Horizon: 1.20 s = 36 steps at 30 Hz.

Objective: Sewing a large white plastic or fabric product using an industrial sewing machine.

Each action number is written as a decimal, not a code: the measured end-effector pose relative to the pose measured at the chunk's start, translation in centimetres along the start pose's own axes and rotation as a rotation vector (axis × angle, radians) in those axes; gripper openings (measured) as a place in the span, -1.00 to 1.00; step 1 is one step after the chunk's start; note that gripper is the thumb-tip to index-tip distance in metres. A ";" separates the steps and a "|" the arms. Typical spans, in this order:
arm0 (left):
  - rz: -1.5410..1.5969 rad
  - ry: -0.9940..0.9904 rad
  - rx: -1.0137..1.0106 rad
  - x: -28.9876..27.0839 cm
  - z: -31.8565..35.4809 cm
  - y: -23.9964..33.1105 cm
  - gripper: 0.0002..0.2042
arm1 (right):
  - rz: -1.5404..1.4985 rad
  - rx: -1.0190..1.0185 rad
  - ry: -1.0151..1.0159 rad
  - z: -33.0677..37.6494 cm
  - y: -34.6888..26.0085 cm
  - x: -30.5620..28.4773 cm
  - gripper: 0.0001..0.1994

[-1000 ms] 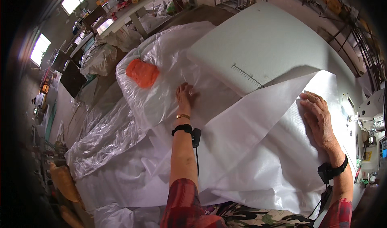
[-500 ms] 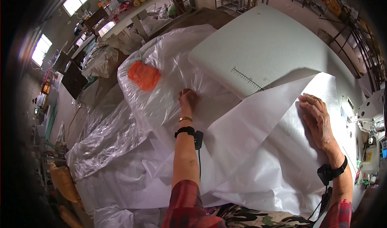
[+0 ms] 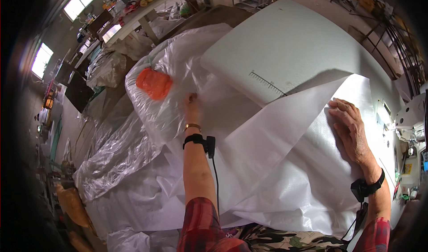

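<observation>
The right hand (image 3: 350,129) rests flat on the white sheet (image 3: 285,180); the left hand (image 3: 193,107), well apart, is too blurred to judge; between them, the sheet looks light, floppy, best pinched by its edge

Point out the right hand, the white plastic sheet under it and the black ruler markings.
Right hand (image 3: 351,132): head view, back of the hand.
White plastic sheet (image 3: 301,180): head view, wrinkled near part.
Black ruler markings (image 3: 268,83): head view, middle of the row.

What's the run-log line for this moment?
left hand: blurred, near clear plastic, grip unclear | right hand: open, on white sheet | orange bundle: left of left hand
</observation>
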<state>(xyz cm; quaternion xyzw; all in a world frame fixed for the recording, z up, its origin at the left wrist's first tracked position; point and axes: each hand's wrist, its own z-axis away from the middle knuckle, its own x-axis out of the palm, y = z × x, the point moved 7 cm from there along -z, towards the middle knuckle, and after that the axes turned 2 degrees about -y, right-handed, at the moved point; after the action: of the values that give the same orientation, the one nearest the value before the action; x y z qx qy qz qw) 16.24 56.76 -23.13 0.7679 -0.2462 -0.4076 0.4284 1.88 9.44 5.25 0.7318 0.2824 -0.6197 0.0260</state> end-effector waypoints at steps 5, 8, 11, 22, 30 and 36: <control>0.161 0.113 0.088 -3.6 -2.2 -0.3 -0.87 | -0.029 -0.019 0.013 0.0 0.0 -0.1 -0.60; -0.279 -0.393 0.118 0.7 -0.9 -0.9 -0.84 | -0.034 -0.016 0.013 0.1 0.1 0.0 -0.60; -0.656 -0.358 0.668 1.7 1.2 1.1 -0.86 | -0.029 -0.030 0.022 0.1 0.1 0.1 -0.60; -0.461 -0.243 0.201 -1.3 -2.8 3.4 -0.81 | -0.049 -0.048 0.020 0.1 0.1 0.0 -0.63; -0.005 -0.060 -0.108 -5.6 -5.9 3.8 -0.86 | -0.050 -0.040 0.021 0.1 0.2 -0.2 -0.66; 0.007 -0.141 0.048 -4.1 -4.5 4.0 -0.82 | -0.060 -0.036 0.013 0.2 0.2 -0.2 -0.68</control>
<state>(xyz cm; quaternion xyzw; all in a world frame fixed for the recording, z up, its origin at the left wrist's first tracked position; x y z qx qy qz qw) 17.63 59.73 -16.60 0.7465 -0.2883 -0.4532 0.3927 1.81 9.13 5.33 0.7263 0.3156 -0.6104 0.0186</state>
